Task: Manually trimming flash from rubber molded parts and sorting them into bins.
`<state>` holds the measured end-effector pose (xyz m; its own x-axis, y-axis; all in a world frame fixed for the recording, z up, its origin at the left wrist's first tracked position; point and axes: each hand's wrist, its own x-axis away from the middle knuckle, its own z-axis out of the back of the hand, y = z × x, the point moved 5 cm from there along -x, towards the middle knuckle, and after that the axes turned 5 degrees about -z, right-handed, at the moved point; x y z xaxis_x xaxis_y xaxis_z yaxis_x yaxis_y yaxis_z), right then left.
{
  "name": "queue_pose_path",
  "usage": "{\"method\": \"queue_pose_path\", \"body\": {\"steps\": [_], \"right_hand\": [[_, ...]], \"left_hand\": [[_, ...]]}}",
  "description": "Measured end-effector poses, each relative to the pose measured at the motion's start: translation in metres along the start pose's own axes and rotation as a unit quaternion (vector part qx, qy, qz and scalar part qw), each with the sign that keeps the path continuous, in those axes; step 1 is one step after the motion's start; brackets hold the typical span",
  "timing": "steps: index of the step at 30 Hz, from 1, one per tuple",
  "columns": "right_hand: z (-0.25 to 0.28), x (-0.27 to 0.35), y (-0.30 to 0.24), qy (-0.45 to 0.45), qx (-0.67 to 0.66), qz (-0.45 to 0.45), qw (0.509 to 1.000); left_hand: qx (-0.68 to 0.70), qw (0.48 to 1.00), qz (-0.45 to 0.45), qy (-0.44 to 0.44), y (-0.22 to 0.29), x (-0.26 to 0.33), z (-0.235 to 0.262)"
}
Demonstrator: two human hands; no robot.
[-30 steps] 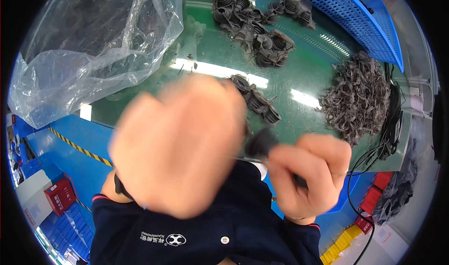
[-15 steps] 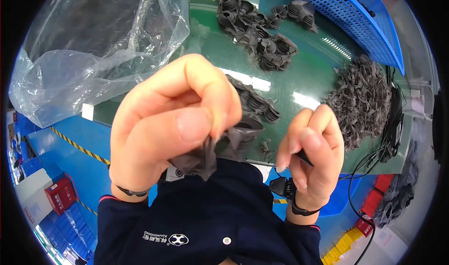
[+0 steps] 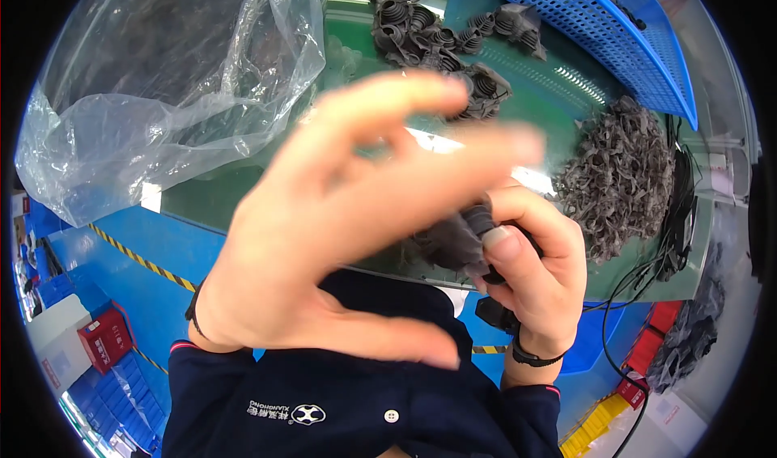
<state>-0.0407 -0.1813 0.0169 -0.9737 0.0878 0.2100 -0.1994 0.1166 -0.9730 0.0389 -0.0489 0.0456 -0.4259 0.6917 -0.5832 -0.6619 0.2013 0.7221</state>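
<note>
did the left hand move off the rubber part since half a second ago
Yes. The left hand has opened and lifted off the dark rubber part, fingers spread toward the green table; the right hand alone pinches it.

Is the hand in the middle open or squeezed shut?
Open. The left hand has its fingers spread wide and holds nothing, while the right hand grips a dark rubber part.
</note>
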Motion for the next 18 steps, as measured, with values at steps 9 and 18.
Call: {"method": "queue_pose_path", "body": {"steps": [9,18], "right_hand": [[0.003,-0.001,0.006,-0.059,0.004,-0.110,0.992],[0.009,0.002,-0.017,0.016,0.253,0.077,0.964]], "left_hand": [[0.000,0.990,0.137,-0.022,-0.002,0.010,-0.004],[-0.085,0.987,0.125,0.050,0.006,0.008,0.007]]}}
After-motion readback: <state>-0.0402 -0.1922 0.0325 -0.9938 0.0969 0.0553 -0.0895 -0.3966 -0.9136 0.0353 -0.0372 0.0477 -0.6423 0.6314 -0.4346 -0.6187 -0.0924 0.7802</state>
